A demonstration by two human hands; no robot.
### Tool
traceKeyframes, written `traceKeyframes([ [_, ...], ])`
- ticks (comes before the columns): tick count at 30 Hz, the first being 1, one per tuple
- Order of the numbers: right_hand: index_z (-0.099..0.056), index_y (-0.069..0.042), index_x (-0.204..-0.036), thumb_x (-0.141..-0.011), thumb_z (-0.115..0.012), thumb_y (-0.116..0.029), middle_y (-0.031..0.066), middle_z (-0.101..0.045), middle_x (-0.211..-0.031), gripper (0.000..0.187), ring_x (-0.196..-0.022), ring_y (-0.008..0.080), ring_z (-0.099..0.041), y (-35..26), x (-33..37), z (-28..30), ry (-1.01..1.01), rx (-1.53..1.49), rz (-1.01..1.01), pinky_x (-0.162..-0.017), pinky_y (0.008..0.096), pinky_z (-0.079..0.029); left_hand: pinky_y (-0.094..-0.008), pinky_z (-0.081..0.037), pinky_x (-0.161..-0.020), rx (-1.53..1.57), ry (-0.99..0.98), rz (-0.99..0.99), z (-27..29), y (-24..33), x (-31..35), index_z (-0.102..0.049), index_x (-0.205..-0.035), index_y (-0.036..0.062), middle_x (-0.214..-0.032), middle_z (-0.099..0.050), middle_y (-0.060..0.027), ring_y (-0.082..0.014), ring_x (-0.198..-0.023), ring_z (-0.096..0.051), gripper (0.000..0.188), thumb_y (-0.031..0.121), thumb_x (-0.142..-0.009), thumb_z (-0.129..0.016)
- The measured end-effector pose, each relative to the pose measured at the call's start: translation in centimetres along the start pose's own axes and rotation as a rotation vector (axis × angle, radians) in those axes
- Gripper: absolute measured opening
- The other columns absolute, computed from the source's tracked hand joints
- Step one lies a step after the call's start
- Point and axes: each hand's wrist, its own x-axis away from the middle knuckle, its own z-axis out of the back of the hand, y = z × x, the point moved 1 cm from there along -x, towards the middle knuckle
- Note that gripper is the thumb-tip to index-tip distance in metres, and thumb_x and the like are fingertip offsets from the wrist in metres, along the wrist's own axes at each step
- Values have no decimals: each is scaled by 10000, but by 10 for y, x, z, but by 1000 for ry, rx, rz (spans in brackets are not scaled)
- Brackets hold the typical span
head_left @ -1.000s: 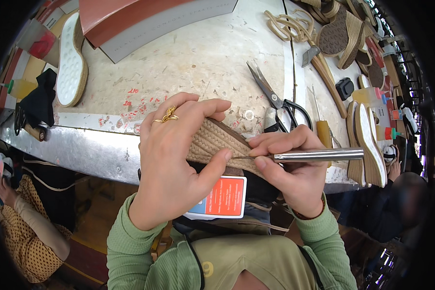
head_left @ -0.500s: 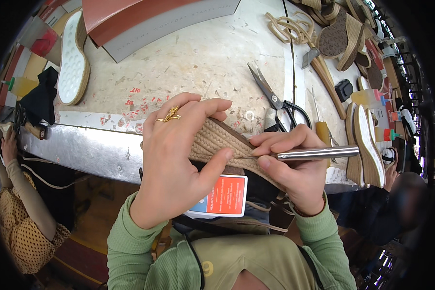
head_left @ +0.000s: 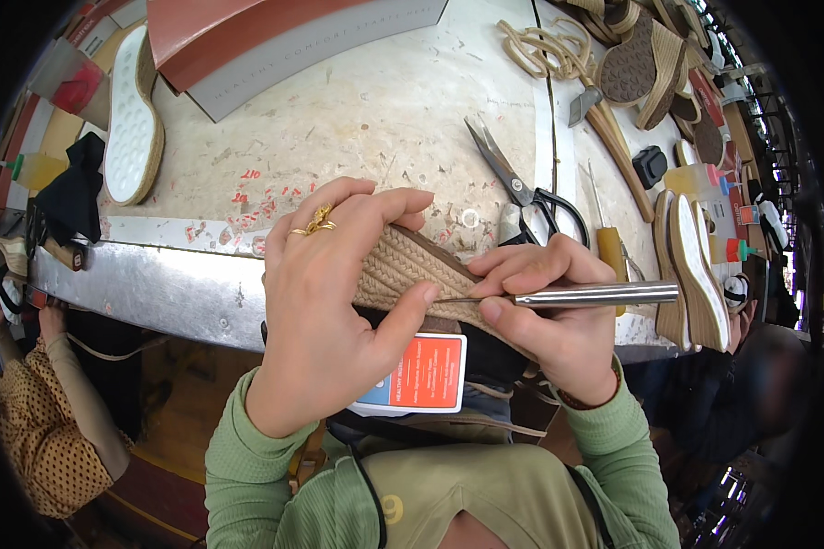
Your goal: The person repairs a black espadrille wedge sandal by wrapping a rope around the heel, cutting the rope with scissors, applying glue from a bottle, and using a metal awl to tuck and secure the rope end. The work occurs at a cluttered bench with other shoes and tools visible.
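In front of me is a shoe with a braided, rope-covered wedge sole (head_left: 403, 265), its dark upper partly hidden below. My left hand (head_left: 325, 302), with gold rings, is wrapped over the sole's left part, its thumb pressing on the braid. My right hand (head_left: 558, 306) pinches an awl with a shiny metal handle (head_left: 604, 294). Its thin tip rests on the braid close to my left thumb; whether it pierces the rope I cannot tell. A red and white card tag (head_left: 428, 371) hangs under the shoe.
Scissors (head_left: 519, 188) lie open beyond the shoe, near a hammer (head_left: 604, 137) and a yellow-handled tool (head_left: 611, 252). A shoe box (head_left: 311, 59) stands at the back. White-topped soles (head_left: 130, 119) lie left, more wedges (head_left: 687, 274) right. Co-workers sit at both sides.
Both hands and the shoe have shifted very slightly left, and the awl stays at nearly the same spot on the braid. At far left, a co-worker's hands have moved.
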Motion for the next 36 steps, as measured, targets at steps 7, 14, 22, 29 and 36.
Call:
traceKeyframes([
  [7,-538,16,-820,-762,-713,103,172,-704,-846,204,-932,272,-694,-1,4,1,63,-98,-24,-891,408,-546,-444,-322,-1051,-1,11,-10,0,-1,0,-604,-1197,35,-1015,-662,-77,-313,-1162,-517,534,101,-684,-734],
  [14,-539,20,-819,-764,-707,107,172,-700,-842,197,-936,277,-696,-1,5,-1,44,-28,15,-883,411,-550,-451,-322,-1063,-48,13,-23,0,0,0,-608,-1176,39,-1010,-663,-82,-327,-1164,-524,521,118,-676,-732],
  [22,-519,-8,-793,-743,-718,103,172,-679,-818,233,-923,306,-687,-2,4,2,-119,194,203,-863,420,-545,-455,-330,-1065,-45,16,-25,0,-1,1,-627,-1140,44,-1008,-665,-86,-328,-1163,-529,484,124,-675,-734],
  [29,-524,-18,-823,-743,-720,121,172,-693,-834,253,-991,322,-678,-2,8,-2,-6,72,113,-886,432,-537,-449,-318,-1075,-29,26,-33,-2,-2,2,-614,-1171,52,-1034,-668,-79,-324,-1170,-523,501,114,-689,-731],
  [36,-534,-16,-825,-739,-727,121,174,-700,-847,252,-1002,295,-677,-5,6,-2,-34,83,34,-906,411,-532,-462,-295,-1034,6,13,-41,-1,-4,2,-596,-1221,117,-1098,-658,-55,-318,-1229,-505,475,96,-752,-669],
])
